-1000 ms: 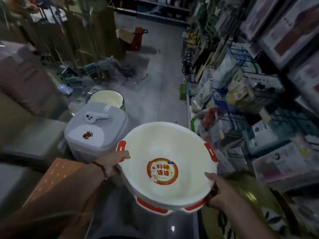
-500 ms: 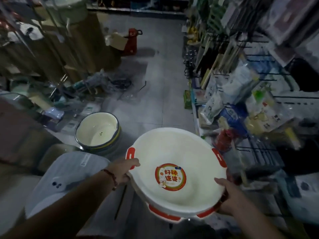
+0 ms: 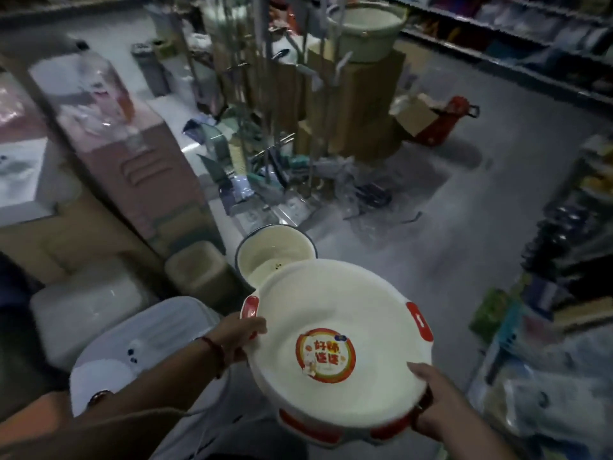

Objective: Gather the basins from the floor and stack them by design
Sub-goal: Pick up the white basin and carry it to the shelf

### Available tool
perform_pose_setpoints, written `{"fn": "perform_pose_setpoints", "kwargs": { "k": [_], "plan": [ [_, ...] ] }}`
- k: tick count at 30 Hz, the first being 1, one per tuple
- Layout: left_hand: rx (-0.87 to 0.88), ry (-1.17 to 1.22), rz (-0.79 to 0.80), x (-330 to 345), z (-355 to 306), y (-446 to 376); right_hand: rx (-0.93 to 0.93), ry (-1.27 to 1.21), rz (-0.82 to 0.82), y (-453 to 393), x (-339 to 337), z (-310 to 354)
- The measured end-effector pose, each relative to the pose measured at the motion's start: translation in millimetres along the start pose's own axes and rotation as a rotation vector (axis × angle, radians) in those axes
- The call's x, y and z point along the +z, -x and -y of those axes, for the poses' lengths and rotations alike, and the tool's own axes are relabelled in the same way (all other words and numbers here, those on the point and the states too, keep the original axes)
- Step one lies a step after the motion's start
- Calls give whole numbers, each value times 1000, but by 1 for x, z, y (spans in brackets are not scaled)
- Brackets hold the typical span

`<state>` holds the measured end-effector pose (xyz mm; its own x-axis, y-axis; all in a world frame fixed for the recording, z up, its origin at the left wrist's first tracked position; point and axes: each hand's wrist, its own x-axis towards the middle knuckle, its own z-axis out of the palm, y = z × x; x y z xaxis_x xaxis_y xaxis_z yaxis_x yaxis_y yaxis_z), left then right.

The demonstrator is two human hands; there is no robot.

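holding a stack of white basins (image 3: 335,313) low in the centre of the frame, the left hand (image 3: 237,336) grips the rim beside a red handle while the right hand (image 3: 431,400) curls round the near rim at lower right. at least two basins are nested, the second showing only as a red-trimmed edge under the top one; the top basin holds nothing but a round red and yellow sticker (image 3: 325,355) on its bottom. just behind the stack, a cream basin with a dark rim (image 3: 275,252) sits on the grey floor (image 3: 447,227), with only small dark specks inside. at upper centre a pale green tub (image 3: 365,31) rests on a brown box (image 3: 361,104). a red basket (image 3: 441,121) stands on the floor at upper right.
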<state>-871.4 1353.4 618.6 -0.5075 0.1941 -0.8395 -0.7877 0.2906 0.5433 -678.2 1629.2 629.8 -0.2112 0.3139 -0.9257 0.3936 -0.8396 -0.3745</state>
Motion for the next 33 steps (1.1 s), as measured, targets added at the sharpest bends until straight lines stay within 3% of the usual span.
{"fn": "perform_pose_setpoints", "kwargs": {
  "k": [7,10,12,16,26,33],
  "plan": [
    [-96,160,-106,-6,-63,-124,23,224,140,-77,126,103],
    [-133,168,-135,-6,-101,-197,19,361,108,-132,184,149],
    [-121,189,-184,-11,-121,-237,55,422,189,-163,226,167],
    [-114,220,-272,-41,-148,-319,127,481,51,-241,315,188],
    [-158,313,-426,-102,-88,-497,42,1035,96,-488,494,176],
    [-345,257,-573,-54,-23,-600,-115,1643,82,-627,522,166]
  ]
}}
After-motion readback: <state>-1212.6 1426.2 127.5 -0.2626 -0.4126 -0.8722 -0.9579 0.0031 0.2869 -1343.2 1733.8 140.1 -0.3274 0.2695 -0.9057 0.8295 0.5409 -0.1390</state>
